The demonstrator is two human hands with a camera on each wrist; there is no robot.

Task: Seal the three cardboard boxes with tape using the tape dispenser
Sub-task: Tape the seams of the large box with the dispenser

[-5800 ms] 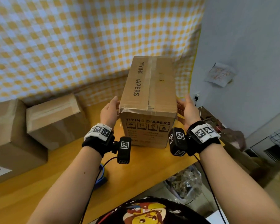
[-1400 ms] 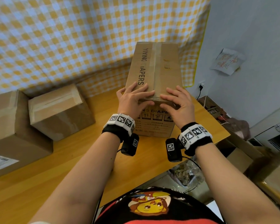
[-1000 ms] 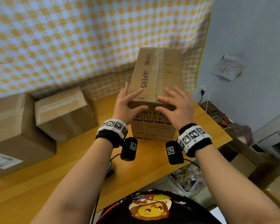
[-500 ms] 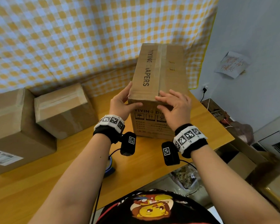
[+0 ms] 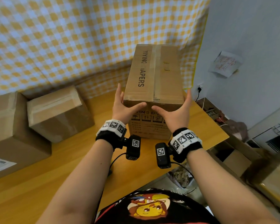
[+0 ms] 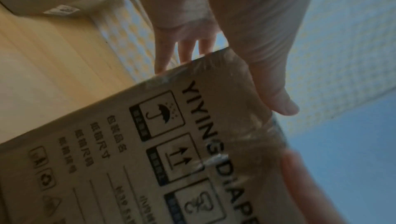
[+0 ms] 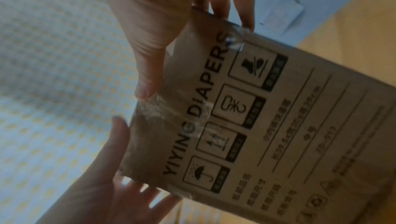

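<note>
A tall cardboard diaper box (image 5: pixel 153 70) stands on end on the wooden table (image 5: pixel 71 159), with a clear tape strip (image 5: pixel 155 62) along its top seam. My left hand (image 5: pixel 121 107) lies flat on the box's left side, fingers straight, thumb across the top of the front face. My right hand (image 5: pixel 176 113) mirrors it on the right side. The wrist views show the printed front face (image 6: pixel 171 160) (image 7: pixel 246 109) with crinkled tape over its top edge. Two more closed boxes, a medium box (image 5: pixel 58 110) and a large box (image 5: pixel 10 135), sit at the left. No tape dispenser shows.
A yellow checked cloth (image 5: pixel 71 38) hangs right behind the boxes. The table ends just right of the diaper box; below it lie a bag (image 5: pixel 181 177) and open cartons (image 5: pixel 233 159) on the floor. A grey wall with a paper note (image 5: pixel 225 63) is at the right.
Both hands have come off the near top edge of the diaper box and slid out to its two sides, the right one last. The box has stayed in place.
</note>
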